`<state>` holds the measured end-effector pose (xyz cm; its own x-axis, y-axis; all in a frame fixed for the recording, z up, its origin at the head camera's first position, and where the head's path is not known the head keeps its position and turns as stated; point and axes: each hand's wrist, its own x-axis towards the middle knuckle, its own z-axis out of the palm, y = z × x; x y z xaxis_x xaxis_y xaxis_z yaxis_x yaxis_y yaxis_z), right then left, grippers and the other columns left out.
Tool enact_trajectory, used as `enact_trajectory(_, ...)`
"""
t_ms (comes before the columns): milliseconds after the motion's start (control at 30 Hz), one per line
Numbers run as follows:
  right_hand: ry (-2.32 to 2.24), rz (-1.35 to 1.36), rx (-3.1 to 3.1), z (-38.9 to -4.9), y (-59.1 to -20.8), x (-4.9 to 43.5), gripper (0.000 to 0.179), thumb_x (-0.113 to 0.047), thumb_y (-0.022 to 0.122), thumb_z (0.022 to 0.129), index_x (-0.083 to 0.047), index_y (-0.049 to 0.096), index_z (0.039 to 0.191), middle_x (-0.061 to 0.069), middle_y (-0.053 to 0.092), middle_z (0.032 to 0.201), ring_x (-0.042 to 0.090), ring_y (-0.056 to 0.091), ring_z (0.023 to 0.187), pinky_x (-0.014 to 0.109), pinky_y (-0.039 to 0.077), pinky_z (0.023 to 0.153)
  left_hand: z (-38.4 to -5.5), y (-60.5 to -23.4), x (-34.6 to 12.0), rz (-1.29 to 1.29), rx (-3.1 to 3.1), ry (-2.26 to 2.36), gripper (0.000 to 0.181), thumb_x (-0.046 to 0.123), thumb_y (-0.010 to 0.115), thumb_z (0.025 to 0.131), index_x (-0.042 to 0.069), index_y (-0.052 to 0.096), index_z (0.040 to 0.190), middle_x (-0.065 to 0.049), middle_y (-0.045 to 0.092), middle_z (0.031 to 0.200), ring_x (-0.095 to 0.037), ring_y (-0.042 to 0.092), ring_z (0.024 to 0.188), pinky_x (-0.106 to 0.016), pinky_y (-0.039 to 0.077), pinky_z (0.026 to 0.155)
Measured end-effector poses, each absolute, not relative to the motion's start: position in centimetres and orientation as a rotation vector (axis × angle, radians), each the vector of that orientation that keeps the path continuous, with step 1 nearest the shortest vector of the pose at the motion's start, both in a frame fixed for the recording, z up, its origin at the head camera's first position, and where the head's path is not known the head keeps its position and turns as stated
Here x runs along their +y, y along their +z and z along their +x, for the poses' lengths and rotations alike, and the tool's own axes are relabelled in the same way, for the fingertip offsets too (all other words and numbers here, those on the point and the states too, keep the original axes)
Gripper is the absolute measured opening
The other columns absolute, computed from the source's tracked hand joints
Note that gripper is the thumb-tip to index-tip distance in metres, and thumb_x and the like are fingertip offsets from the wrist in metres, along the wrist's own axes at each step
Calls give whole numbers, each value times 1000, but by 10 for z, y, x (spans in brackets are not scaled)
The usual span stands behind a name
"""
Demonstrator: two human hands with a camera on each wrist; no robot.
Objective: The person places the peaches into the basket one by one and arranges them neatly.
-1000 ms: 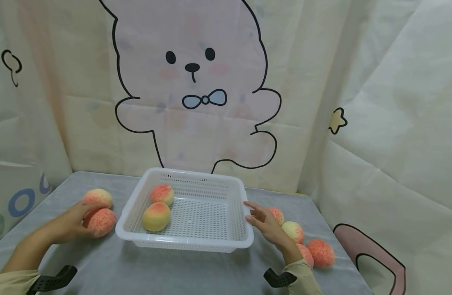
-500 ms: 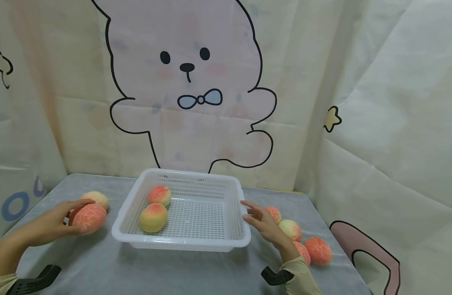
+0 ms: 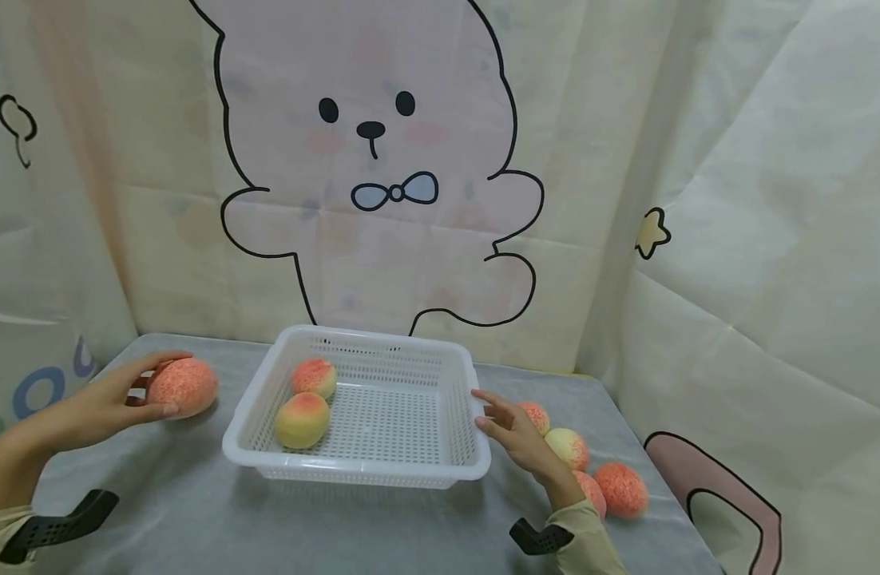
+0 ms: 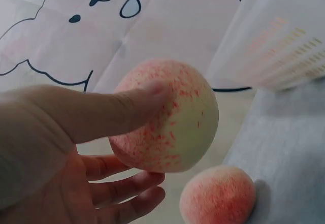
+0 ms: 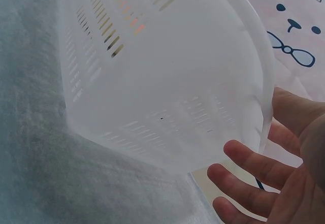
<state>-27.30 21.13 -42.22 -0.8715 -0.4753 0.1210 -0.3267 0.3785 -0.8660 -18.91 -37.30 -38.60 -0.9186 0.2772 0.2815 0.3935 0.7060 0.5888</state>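
Held peach hides 1 other peach from head view.

Cartoon-printed fabric hangs behind a grey-covered table.

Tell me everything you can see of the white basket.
The white basket is a shallow rectangular tub, apparently of slightly translucent plastic, with a broad rim, rounded corners, slotted side walls and a floor pierced by a grid of small holes. It sits upright, open side up, on the grey cloth. Two peaches lie inside at its left; the rest of its floor is bare. The right hand touches its rim on the right side.
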Motion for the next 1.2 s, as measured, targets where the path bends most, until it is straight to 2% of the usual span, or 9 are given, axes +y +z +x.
enact_trajectory(233,-1497,-718,2481,-271,-421,211,54,-24,58,104,-9,43,153,25,59,140,37,64,122,57,51,104,-190,-365,-355,-558,-2737,-1117,67,11,72,93,6,36,150,31,42,130,19,46,107,-17,54,77)
enact_trajectory(433,-1492,-726,2504,-271,-419,211,53,-23,58,104,-8,43,153,26,59,140,37,64,121,57,51,103,-194,-345,-328,-533,-2783,-1236,68,22,68,98,9,31,153,-11,51,142,15,54,107,-21,56,79)
enact_trajectory(500,-1497,-733,2496,-272,-419,210,53,-23,58,104,-8,43,153,26,59,139,35,64,121,56,52,103,-197,-340,-321,-552,-2788,-1254,68,23,68,97,8,32,153,-18,51,143,7,59,110,-21,56,79)
enact_trajectory(533,-1500,-736,2488,-272,-419,210,54,-23,58,104,-8,43,153,25,60,139,35,64,120,55,52,103,-198,-338,-317,-565,-2787,-1257,69,23,69,96,7,33,152,-20,52,143,-1,61,112,-21,56,80)
enact_trajectory(767,-1501,-743,2484,-272,-422,210,54,-23,58,104,-7,43,153,26,60,137,30,66,118,53,53,102,-214,-332,-292,-706,-2734,-1313,68,21,73,94,5,38,151,-21,55,142,-12,65,117,-20,56,83)
enact_trajectory(800,-1505,-743,2482,-271,-422,210,54,-22,58,104,-7,43,153,26,61,137,29,66,117,52,53,102,-215,-330,-288,-698,-2742,-1308,70,22,73,94,5,38,151,-21,54,144,-19,65,119,-20,56,84)
enact_trajectory(933,-1501,-750,2477,-271,-422,210,54,-23,57,104,-7,42,154,26,61,137,25,67,115,51,54,101,-225,-325,-277,-691,-2784,-1291,73,26,73,94,4,36,153,-24,50,148,-42,62,122,-37,59,91)
enact_trajectory(1067,-1508,-739,2482,-272,-422,210,54,-23,58,104,-7,42,153,25,62,136,24,68,114,52,54,102,-239,-319,-263,-705,-2841,-1277,74,28,71,95,3,34,154,-28,45,151,-44,61,124,-53,57,95)
enact_trajectory(1200,-1513,-725,2481,-272,-422,211,54,-24,58,104,-8,43,153,24,62,136,22,68,114,51,54,102,-255,-318,-247,-750,-2872,-1300,70,23,69,97,1,34,153,-29,44,151,-41,63,122,-51,57,97)
